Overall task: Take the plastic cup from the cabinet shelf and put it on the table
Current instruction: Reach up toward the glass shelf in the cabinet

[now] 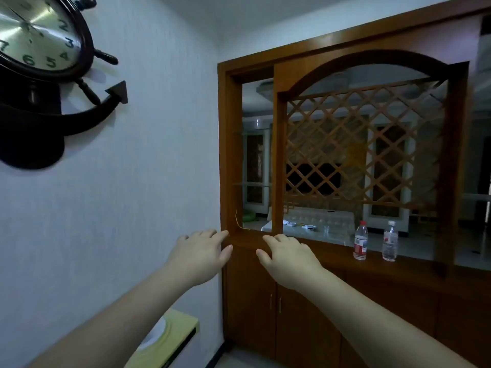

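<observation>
A wooden cabinet (292,301) with an open arched lattice upper part fills the right half of the view. My left hand (199,253) and my right hand (289,257) are stretched out side by side in front of the cabinet's left corner, palms down, fingers apart, holding nothing. A small clear cup (327,229) stands on a surface seen through the lattice opening, beyond my right hand. Whether it is the plastic cup I cannot tell.
Two clear water bottles, one red-capped (360,241) and one white-capped (390,241), stand on the cabinet ledge at the right. A ship-wheel wall clock (42,35) hangs at the upper left. A yellow table (183,325) with a white plate sits below my left arm.
</observation>
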Demonstrator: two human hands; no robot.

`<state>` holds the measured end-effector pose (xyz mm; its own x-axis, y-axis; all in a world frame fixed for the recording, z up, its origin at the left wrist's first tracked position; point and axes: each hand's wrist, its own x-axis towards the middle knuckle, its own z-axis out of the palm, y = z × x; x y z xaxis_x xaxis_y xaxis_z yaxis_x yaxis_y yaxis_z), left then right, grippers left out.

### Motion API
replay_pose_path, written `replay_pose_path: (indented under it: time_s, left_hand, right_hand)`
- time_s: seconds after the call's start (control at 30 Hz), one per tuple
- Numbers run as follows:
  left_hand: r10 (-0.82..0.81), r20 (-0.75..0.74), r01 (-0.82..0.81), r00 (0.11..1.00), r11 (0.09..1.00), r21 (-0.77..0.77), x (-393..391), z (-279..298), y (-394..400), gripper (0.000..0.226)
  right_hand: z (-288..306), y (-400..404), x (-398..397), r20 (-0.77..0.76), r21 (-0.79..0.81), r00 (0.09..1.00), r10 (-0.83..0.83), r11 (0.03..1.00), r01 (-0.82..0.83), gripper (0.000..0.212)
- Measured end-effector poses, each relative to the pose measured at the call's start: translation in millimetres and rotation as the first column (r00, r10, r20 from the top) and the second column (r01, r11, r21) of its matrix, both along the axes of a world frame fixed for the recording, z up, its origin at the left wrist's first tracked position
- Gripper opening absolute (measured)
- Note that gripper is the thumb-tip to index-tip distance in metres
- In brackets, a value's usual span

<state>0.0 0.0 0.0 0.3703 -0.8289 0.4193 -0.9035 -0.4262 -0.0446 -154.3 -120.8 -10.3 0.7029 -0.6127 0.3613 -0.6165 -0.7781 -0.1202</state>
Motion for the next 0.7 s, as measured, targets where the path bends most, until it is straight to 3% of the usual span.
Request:
replay_pose_path:
  time_s: [0.17, 0.27, 0.37, 0.7]
  left_hand:
    - [-0.060, -0.017, 0.059, 0.998, 0.997, -0.042, 17.9, -15.2, -5.3, 0.056]
    - [0.013, 0.071, -0.012, 0.997, 1.000, -0.013, 28.1, -25.8, -14.2, 0.059]
    - [0.043, 0.048, -0.043, 0.998, 0.999, -0.008, 34.0, -27.6, -31.4, 0.064]
    - [0.072, -0.041, -0.070, 0.997, 0.997, 0.046, 31.2, -33.5, -143.3, 0.071]
  right_hand:
    - [-9.6, 2.5, 7.5, -0.001, 0.015, 0.998, 0.055, 0.998, -0.055, 0.060]
    - [-13.2, -3.8, 7.8, 0.002, -0.001, 0.998, 0.059, 0.998, -0.059, 0.060]
    - [-18.5, -19.6, 5.9, 0.005, -0.020, 0.998, 0.058, 0.998, -0.058, 0.059]
    - [-38.1, -135.8, 1.5, -0.013, -0.114, 0.999, -0.032, 0.993, 0.030, 0.065]
